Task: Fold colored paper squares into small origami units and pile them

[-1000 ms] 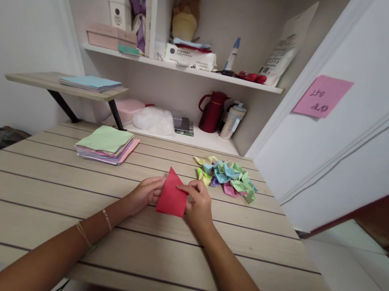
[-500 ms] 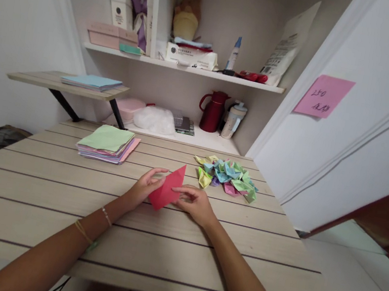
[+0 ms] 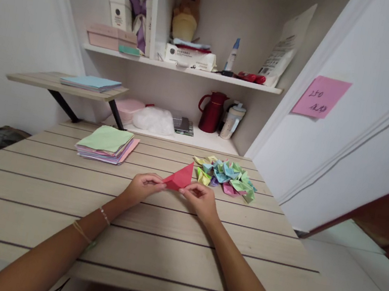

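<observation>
A sheet of red paper (image 3: 179,178), folded to a triangle-like shape, is held between my two hands above the middle of the table. My left hand (image 3: 142,187) pinches its left corner between thumb and fingers. At the lower right edge, my right hand (image 3: 202,201) grips it in the same way, its other fingers curled. To the right, behind my right hand, lies a heap of folded paper pieces (image 3: 227,174) in blue, green, yellow, purple and pink. A stack of coloured paper sheets (image 3: 106,142), light green on top, lies beyond my left hand.
On a small raised shelf (image 3: 48,80) at the left lie blue sheets (image 3: 90,82). A dark red jug (image 3: 212,113), a pale tumbler (image 3: 232,121) and a white plastic bag (image 3: 154,121) stand behind the slatted table (image 3: 144,257). A pink note (image 3: 321,97) sticks to the right wall.
The red paper has turned from a tilted diamond-like outline to a triangle with its point up right. My left hand has shifted right, and both hands now pinch its lower corners.
</observation>
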Demonstrator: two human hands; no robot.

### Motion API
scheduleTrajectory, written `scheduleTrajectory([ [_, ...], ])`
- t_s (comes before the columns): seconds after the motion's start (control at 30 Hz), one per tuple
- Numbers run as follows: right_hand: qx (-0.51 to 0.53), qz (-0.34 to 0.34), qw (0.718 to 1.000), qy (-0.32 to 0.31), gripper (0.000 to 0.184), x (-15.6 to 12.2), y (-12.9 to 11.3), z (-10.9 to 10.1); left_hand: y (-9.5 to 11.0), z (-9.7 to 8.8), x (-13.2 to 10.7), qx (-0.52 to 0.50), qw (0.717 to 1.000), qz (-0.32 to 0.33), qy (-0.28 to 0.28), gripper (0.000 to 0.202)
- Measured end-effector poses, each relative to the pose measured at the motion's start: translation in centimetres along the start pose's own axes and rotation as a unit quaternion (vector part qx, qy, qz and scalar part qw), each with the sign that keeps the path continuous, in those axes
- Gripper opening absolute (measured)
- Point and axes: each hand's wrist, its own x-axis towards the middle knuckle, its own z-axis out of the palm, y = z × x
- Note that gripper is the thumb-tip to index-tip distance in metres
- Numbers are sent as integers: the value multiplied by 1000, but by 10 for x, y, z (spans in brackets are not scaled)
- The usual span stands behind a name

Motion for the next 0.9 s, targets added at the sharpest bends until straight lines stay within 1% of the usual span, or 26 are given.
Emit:
scheduleTrajectory([
  [0.07, 2, 14, 1000, 13, 18, 0, 1, 1, 0, 1, 1, 13, 1000, -6, 14, 15],
  [0.13, 20, 26, 999, 20, 19, 0, 2, 3, -1, 3, 0, -4, 999, -30, 15, 17],
  [0.23, 50, 38, 998, 13, 24, -1, 3, 5, -1, 7, -2, -39, 997, -60, 5, 38],
  [0.3, 60, 44, 997, -19, 27, -2, 3, 6, -2, 8, -2, -37, 997, -72, -7, 45],
  [0.4, 51, 49, 994, -83, 28, -4, 3, 7, -4, 8, -1, -19, 996, -87, -10, 38],
  [0.47, 37, 48, 992, -110, 27, -5, 3, 8, -5, 6, 0, -26, 995, -96, -8, 34],
  [0.6, 4, 21, 993, -114, 23, -6, 1, 7, -4, 4, 1, -81, 990, -116, -9, 36],
  [0.77, -34, -13, 991, -125, 19, -5, -1, 6, -3, 5, -2, -132, 975, -175, -41, 37],
  [0.9, -47, -15, 990, -130, 17, -5, 0, 5, 1, 6, -3, -156, 972, -173, -40, 29],
])
